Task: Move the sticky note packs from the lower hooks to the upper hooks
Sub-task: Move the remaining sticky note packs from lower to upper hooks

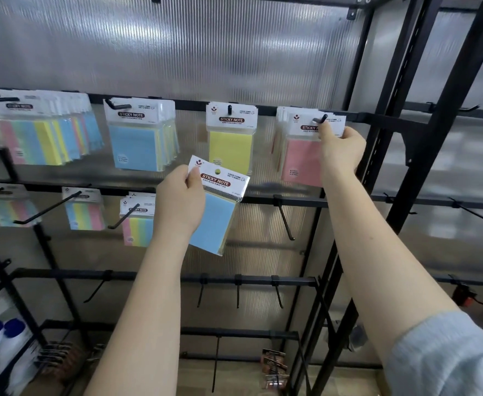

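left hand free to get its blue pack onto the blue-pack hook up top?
Probably yes. The left hand grips a blue pack off any hook, just below the upper row. The blue-pack hook lies up and to its left, its tip bare, nothing between. The right hand is busy at the pink packs, far right.

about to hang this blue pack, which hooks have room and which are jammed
The bare hook on the middle rail, right of your left hand, is free, as are the bottom-rail hooks. On the top rail, the yellow pack hook looks lightly loaded. The far-left multicolour packs are crowded; your right hand occupies the pink packs.
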Demonstrator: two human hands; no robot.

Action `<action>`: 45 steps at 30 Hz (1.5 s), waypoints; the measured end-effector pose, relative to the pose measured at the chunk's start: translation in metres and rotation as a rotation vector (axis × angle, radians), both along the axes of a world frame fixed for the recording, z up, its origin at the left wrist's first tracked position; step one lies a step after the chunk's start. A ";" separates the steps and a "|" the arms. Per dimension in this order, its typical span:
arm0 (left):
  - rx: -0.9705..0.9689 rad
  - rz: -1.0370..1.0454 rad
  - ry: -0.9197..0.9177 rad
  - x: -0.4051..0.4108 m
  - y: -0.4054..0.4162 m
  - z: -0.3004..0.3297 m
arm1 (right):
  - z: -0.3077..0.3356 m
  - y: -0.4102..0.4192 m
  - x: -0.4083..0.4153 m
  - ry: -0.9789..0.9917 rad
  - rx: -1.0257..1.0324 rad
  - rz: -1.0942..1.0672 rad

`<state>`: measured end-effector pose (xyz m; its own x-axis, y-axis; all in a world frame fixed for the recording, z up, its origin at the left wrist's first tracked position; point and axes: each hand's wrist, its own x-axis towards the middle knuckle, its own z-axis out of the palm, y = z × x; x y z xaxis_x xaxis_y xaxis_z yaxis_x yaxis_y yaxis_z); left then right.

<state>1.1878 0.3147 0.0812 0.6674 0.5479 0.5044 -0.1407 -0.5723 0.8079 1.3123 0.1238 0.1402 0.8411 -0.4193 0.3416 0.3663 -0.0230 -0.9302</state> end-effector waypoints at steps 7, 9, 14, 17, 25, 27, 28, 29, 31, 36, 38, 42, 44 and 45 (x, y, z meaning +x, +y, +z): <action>-0.012 0.013 -0.014 -0.006 0.010 -0.003 | 0.001 0.007 0.002 -0.002 0.046 -0.073; -0.010 0.013 -0.020 -0.009 0.013 -0.003 | -0.001 0.010 -0.002 -0.027 0.074 -0.081; -0.021 0.008 -0.015 -0.021 0.025 -0.002 | -0.024 0.023 -0.018 -0.053 0.017 -0.119; 0.003 0.026 -0.009 -0.031 0.037 -0.003 | -0.046 0.033 -0.025 0.002 0.001 -0.094; 0.011 0.021 -0.042 -0.055 0.090 -0.004 | -0.093 0.081 -0.081 0.214 0.001 0.039; 0.040 0.034 -0.058 -0.060 0.101 0.004 | -0.105 0.096 -0.094 0.236 -0.003 0.089; 0.049 0.034 -0.074 -0.062 0.106 0.008 | -0.110 0.104 -0.101 0.247 -0.024 0.121; 0.047 0.026 -0.095 -0.064 0.110 0.013 | -0.114 0.112 -0.107 0.256 -0.056 0.152; 0.016 0.002 -0.138 -0.067 0.117 0.021 | -0.122 0.125 -0.116 0.268 -0.134 0.210; -0.002 -0.012 -0.189 -0.058 0.130 0.038 | -0.136 0.149 -0.124 0.280 -0.404 0.331; 0.009 -0.012 -0.204 -0.049 0.133 0.044 | -0.137 0.154 -0.124 0.274 -0.482 0.363; 0.013 -0.016 -0.247 -0.029 0.142 0.052 | -0.135 0.163 -0.116 0.279 -0.588 0.420; -0.008 -0.019 -0.261 -0.017 0.145 0.057 | -0.132 0.168 -0.110 0.278 -0.632 0.423; -0.021 -0.016 -0.264 -0.012 0.147 0.058 | -0.131 0.171 -0.107 0.274 -0.646 0.426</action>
